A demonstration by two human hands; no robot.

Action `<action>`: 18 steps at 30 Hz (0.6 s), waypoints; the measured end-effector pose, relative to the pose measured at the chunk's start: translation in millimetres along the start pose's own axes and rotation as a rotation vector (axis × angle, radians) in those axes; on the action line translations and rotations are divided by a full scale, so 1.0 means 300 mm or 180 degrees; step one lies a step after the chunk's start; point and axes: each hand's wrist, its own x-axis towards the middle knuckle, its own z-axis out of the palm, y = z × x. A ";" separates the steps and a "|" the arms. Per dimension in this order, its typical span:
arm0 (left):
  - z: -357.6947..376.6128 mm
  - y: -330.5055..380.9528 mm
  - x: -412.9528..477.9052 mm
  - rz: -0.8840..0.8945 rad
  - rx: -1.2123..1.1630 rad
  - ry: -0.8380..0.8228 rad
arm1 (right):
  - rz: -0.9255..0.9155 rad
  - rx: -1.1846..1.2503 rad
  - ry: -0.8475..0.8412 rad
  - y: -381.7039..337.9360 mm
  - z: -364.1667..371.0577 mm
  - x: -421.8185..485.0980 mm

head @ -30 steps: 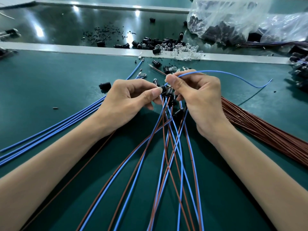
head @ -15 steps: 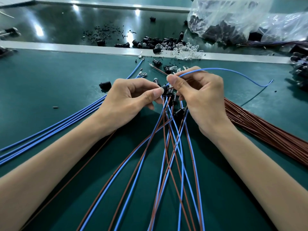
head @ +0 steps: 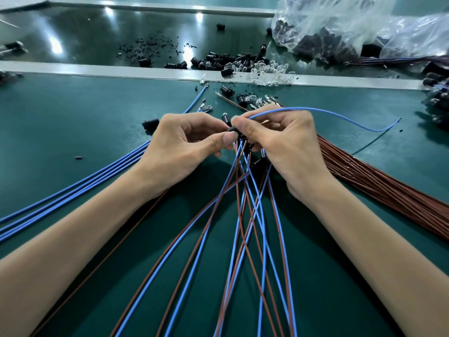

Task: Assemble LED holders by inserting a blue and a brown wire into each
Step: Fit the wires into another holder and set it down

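Observation:
My left hand (head: 184, 144) pinches a small black LED holder (head: 233, 130) between thumb and fingers at the centre of the green mat. My right hand (head: 279, 139) pinches a blue wire (head: 340, 116) right at the holder; the wire arcs away to the right and ends free near the mat. Whether its tip is inside the holder is hidden by my fingers. Below my hands, several blue and brown wired assemblies (head: 245, 203) fan out toward me.
Loose blue wires (head: 73, 188) lie at the left, a brown wire bundle (head: 379, 188) at the right. Black holders and clear LEDs (head: 243, 64) are heaped along the white rail (head: 97, 69). A plastic bag (head: 340, 27) of parts sits at the back right. One holder (head: 150, 123) lies beside my left hand.
My hands have closed together, the right thumb now against the holder. The blue wire's free end has stayed out to the right.

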 end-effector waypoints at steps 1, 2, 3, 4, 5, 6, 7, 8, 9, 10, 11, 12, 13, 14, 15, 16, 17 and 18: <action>0.001 0.001 0.001 -0.0024 -0.0023 0.0027 | 0.0047 0.0104 0.0001 -0.004 0.000 0.001; 0.002 0.002 0.002 -0.0044 -0.0041 0.0047 | 0.0130 0.0303 0.0035 -0.007 -0.002 0.004; 0.002 0.003 0.002 -0.0054 -0.0050 0.0056 | 0.0216 0.0551 0.0097 -0.009 -0.004 0.008; 0.001 0.004 0.001 -0.0049 -0.0056 0.0051 | 0.0269 0.0757 0.0163 -0.010 -0.005 0.012; 0.001 0.006 0.000 -0.0036 -0.0059 0.0028 | 0.0253 0.0798 0.0235 -0.009 -0.005 0.014; 0.002 0.007 -0.002 -0.0022 -0.0057 -0.0001 | 0.0186 0.0664 0.0281 -0.010 -0.004 0.012; 0.002 0.008 -0.004 -0.0014 -0.0045 -0.0029 | 0.0091 0.0453 0.0265 -0.008 -0.002 0.010; 0.002 0.008 -0.006 -0.0021 -0.0016 -0.0053 | 0.0009 0.0235 0.0205 -0.005 0.000 0.007; 0.002 0.007 -0.008 -0.0040 0.0032 -0.0068 | -0.0044 0.0025 0.0128 0.000 0.001 0.006; 0.002 0.008 -0.008 -0.0060 0.0089 -0.0073 | -0.0062 -0.0142 0.0040 0.001 0.001 0.006; 0.001 0.007 -0.009 -0.0074 0.0132 -0.0065 | -0.0048 -0.0259 -0.0040 0.001 -0.002 0.006; 0.001 0.006 -0.009 -0.0077 0.0158 -0.0044 | -0.0012 -0.0341 -0.0090 -0.003 -0.006 0.008; 0.001 0.006 -0.009 -0.0076 0.0186 -0.0013 | 0.0050 -0.0360 -0.0108 -0.006 -0.009 0.011; 0.002 0.005 -0.009 -0.0070 0.0224 0.0025 | 0.0139 -0.0248 -0.0093 -0.010 -0.010 0.013; 0.003 0.004 -0.008 -0.0059 0.0266 0.0068 | 0.0215 -0.0032 -0.0030 -0.012 -0.011 0.016; 0.004 0.002 -0.007 -0.0037 0.0317 0.0114 | 0.0240 0.0174 0.0098 -0.013 -0.011 0.019; 0.004 0.001 -0.007 -0.0003 0.0389 0.0163 | 0.0217 0.0284 0.0260 -0.014 -0.012 0.020; 0.003 -0.002 -0.007 0.0043 0.0495 0.0215 | 0.0163 0.0253 0.0400 -0.012 -0.013 0.022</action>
